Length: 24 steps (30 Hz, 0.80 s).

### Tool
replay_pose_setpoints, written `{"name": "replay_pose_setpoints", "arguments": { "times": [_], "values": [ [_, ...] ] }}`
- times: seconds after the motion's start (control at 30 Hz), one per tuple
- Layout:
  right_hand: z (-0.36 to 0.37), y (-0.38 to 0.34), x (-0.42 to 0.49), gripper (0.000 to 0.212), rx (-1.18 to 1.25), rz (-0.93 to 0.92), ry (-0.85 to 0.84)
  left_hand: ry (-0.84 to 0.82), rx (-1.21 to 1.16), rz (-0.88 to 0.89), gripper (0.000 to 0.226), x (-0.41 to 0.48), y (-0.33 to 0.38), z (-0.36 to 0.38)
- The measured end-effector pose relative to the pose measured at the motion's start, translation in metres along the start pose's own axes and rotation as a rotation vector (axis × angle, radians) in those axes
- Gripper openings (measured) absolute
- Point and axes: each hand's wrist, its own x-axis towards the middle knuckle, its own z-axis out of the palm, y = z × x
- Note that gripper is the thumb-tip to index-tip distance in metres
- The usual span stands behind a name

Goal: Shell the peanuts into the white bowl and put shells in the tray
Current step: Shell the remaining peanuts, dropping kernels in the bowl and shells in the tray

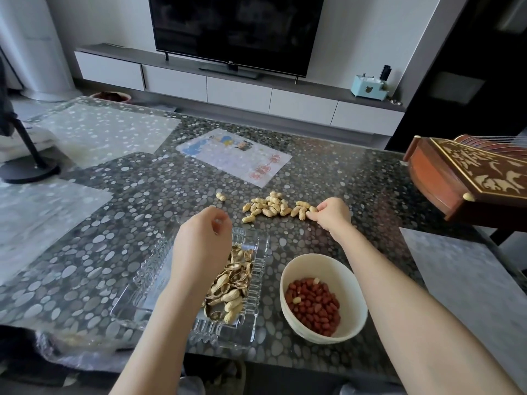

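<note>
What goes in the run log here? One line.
right hand pinches unshelled peanut | left hand above glass tray of shells | kernels in white bowl

A printed sheet (pixel 233 156) lies flat on the pebble-patterned tabletop (pixel 114 223). A carved wooden instrument (pixel 470 178) overhangs its right edge. Beyond, a dark television (pixel 236 29) stands on a low cabinet (pixel 239 92).

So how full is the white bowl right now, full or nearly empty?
Partly filled. Red-skinned kernels cover the bottom of the white bowl, well below its rim, and much of the inner wall shows bare.
</note>
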Motion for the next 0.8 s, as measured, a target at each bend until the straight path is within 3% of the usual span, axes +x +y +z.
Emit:
{"name": "replay_pose_setpoints", "arguments": {
  "times": [0.17,0.33,0.4,0.53,0.7,0.8],
  "values": [
    [-0.031,-0.009,-0.035,0.013,0.24,-0.228,-0.035,-0.084,-0.043,0.045,0.019,-0.006,0.009,0.002],
    [-0.073,-0.014,-0.129,0.008,0.47,-0.519,-0.276,-0.363,-0.484,-0.023,0.04,-0.024,0.03,0.008],
    [-0.079,-0.007,-0.16,0.014,0.515,-0.587,-0.255,-0.485,-0.609,-0.05,0.052,-0.033,0.037,0.01],
    [-0.082,0.009,-0.193,0.018,0.532,-0.71,-0.132,-0.643,-0.67,0.043,0.055,-0.048,0.044,0.012],
    [-0.081,0.023,-0.198,0.018,0.62,-0.656,-0.173,-0.733,-0.716,0.082,0.057,-0.053,0.044,0.015],
    [-0.085,0.031,-0.201,0.021,0.706,-0.566,-0.247,-0.727,-0.693,0.12,0.042,-0.058,0.047,0.019]
  ]
}}
